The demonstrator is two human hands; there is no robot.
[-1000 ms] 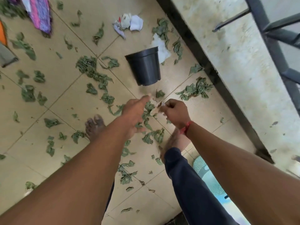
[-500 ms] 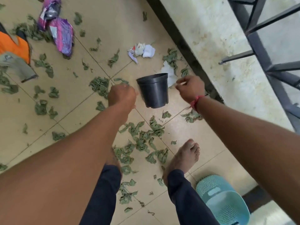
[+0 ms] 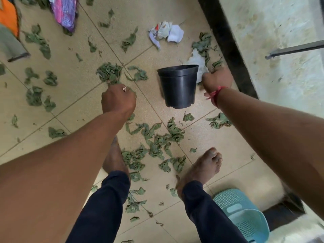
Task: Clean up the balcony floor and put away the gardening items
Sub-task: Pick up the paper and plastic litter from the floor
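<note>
The black plastic flowerpot (image 3: pixel 178 88) stands upright among dry green leaves (image 3: pixel 157 142) on the beige tiled floor (image 3: pixel 78 111), between the left hand (image 3: pixel 119 99), fingers curled round a small pale scrap (image 3: pixel 124 88), and the right hand (image 3: pixel 217 78), fingers hidden, grip unclear.

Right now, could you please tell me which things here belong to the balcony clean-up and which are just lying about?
Belong to the job:
scattered leaves
black pot
crumpled paper
white scrap beside the pot

Probably just lying about:
blue basket
purple patterned item
orange item
</note>
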